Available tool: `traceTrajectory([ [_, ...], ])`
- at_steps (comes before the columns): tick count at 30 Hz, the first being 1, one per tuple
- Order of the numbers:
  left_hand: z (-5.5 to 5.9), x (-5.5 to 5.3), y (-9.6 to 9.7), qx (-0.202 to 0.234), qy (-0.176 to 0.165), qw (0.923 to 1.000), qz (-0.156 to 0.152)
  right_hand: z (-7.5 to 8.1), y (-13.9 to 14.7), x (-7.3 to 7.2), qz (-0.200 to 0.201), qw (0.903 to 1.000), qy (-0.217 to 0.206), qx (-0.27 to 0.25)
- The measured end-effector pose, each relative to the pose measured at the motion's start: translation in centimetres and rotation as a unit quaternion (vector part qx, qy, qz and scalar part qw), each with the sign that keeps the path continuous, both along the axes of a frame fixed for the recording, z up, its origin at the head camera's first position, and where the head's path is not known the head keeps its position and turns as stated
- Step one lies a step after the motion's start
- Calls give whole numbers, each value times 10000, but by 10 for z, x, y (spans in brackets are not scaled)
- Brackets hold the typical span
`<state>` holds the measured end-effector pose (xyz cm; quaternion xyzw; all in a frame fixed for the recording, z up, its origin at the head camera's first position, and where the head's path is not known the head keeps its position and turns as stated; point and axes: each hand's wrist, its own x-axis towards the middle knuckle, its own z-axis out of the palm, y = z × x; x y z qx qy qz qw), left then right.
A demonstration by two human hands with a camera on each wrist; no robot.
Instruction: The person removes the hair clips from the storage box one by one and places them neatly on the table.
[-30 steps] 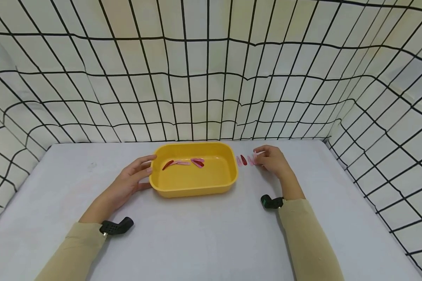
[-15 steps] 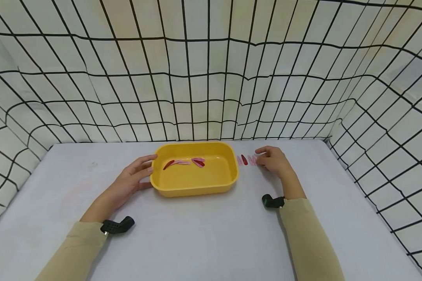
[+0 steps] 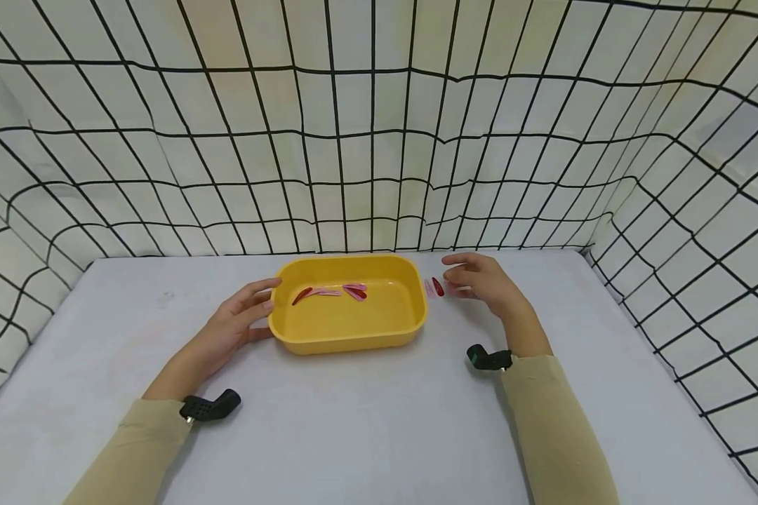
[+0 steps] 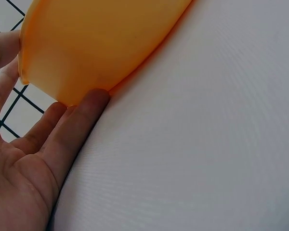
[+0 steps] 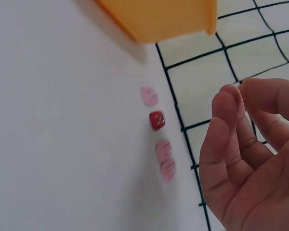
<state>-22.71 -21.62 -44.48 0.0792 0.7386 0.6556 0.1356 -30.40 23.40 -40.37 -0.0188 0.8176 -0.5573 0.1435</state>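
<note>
A yellow plastic tray (image 3: 347, 326) sits at the far middle of the table with several red and pink hair clips (image 3: 326, 292) inside. My left hand (image 3: 230, 330) rests against its left end, fingers fairly straight and touching the outer wall, thumb low at the near corner. Right of the tray, a pink hair clip (image 3: 429, 288) and a red hair clip (image 3: 439, 287) lie in a row. Two more pink clips (image 5: 164, 150) show in the right wrist view. Above that row hovers my right hand (image 3: 489, 284), fingers loosely bent, nothing visible between thumb and fingertips.
A white cloth covers the table (image 3: 354, 435). Black netting (image 3: 373, 133) in front of pale sheeting closes off the back and both sides. Each wrist carries a small black camera (image 3: 211, 405).
My right hand has risen off the rightmost pink clips and shifted slightly left and away from me. The left hand and the tray have not visibly moved.
</note>
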Motion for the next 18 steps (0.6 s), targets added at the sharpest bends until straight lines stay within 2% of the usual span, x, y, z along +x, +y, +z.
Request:
traceTrajectory([
  [3, 2, 1, -1, -20, 31, 10000, 22, 9, -9, 2, 188, 9991, 25, -371],
  [7, 4, 2, 0, -31, 30, 10000, 9, 19, -19, 8, 322, 9976, 138, -590],
  [18, 3, 1, 2, 33, 34, 10000, -24, 28, -46, 19, 734, 9941, 287, -742],
])
